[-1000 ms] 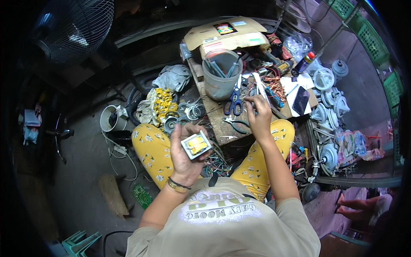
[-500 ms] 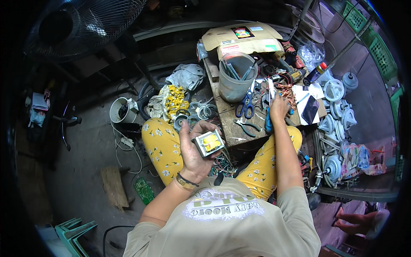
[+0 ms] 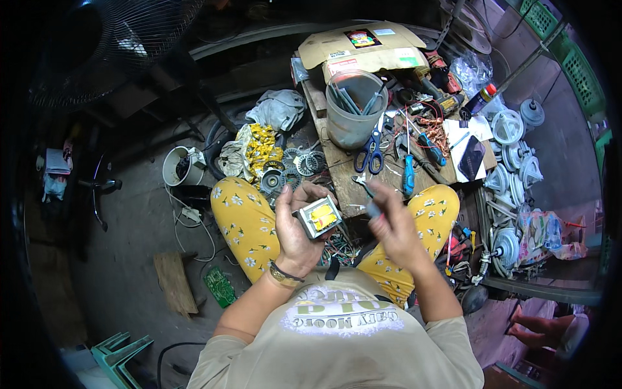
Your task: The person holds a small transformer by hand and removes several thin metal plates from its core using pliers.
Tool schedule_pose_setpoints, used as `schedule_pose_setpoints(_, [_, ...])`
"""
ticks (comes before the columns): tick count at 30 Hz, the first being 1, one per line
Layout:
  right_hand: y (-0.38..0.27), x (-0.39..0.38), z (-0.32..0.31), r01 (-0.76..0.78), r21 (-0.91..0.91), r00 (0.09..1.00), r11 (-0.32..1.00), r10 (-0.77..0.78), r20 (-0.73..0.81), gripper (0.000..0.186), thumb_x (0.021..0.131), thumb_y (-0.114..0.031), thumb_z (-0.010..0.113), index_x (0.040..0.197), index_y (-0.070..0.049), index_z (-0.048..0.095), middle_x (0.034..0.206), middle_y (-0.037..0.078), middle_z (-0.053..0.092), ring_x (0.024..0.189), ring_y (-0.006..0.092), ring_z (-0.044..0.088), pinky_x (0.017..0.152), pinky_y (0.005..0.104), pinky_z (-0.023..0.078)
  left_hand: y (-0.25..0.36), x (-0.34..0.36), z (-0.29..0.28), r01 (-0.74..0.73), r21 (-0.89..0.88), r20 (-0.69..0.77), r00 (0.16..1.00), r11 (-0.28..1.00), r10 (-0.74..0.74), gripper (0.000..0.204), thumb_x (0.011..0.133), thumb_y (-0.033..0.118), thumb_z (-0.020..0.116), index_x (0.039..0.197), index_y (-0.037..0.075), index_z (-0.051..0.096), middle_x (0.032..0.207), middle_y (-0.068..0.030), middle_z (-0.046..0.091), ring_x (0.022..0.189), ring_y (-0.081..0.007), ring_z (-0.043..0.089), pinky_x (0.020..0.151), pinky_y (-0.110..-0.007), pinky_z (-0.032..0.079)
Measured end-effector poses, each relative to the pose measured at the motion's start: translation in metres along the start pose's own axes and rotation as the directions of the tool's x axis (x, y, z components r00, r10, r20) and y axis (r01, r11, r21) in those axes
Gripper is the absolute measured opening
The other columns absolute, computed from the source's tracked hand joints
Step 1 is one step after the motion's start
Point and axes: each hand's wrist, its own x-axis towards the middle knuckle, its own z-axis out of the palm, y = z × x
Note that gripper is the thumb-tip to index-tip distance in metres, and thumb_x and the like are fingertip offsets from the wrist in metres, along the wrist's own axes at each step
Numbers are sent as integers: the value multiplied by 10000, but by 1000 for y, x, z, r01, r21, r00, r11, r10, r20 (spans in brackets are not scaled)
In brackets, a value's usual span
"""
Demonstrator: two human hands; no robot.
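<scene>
At the far left a fan [image 3: 97, 52] stood, set high enough, it seemed, to blow over the seat. Beside a white bucket [image 3: 173, 170] a cord lay loose on the floor, and a green board [image 3: 220, 286] lay near a plank [image 3: 175, 282], both outside the space between the knees. Yellow scraps [image 3: 262, 146] were heaped beyond the left knee, apparently kept off the worktop.

The left hand [image 3: 295, 227] was closed around the transformer [image 3: 322, 217], which sat in the palm in front of the belly. Thumb and fingers gripped its metal frame at the sides, probably to steady it while leaving its yellow-wrapped middle face up and in plain sight.

On the worktop [image 3: 337, 165] a tub [image 3: 355, 133] stood upright with thin pieces leaning inside, likely to keep them together. The pliers [image 3: 360, 182] and scissors [image 3: 370, 157] lay at the near side, presumably for easy reach. The right hand [image 3: 398, 227], fingers bent, hovered apart from the transformer, near the pliers; a bluish blur showed at its fingertips, but whether it gripped anything I cannot tell. Just beyond lay a screwdriver [image 3: 409, 175], then a phone [image 3: 470, 161] on white paper, away from the loose tools.
</scene>
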Motion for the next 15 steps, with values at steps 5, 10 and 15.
schedule_pose_setpoints(5, [-28,-13,27,261,-129,965,957,-258,41,608,829,-110,616,1398,-105,401,979,175,654,829,345,651,695,417,518,-5,5,8,-144,62,-23,989,988,146,428,938,451,326,874,71,511,862,-107,574,744,-201,583,627,-301,488])
schedule_pose_setpoints(10, [-33,-17,30,159,-108,982,981,-146,123,611,850,-121,602,1422,-142,387,999,155,658,822,330,651,679,411,516,-1,3,3,-119,8,52,992,993,118,393,920,416,345,859,60,498,869,-129,555,762,-211,566,694,-327,493])
schedule_pose_setpoints(15, [-34,-18,31,166,-112,983,980,-156,97,610,859,-132,599,1428,-183,386,961,142,663,785,323,651,656,404,513,-1,3,2,-136,4,92,987,991,135,372,896,397,359,847,48,478,865,-139,545,755,-220,556,698,-326,495])
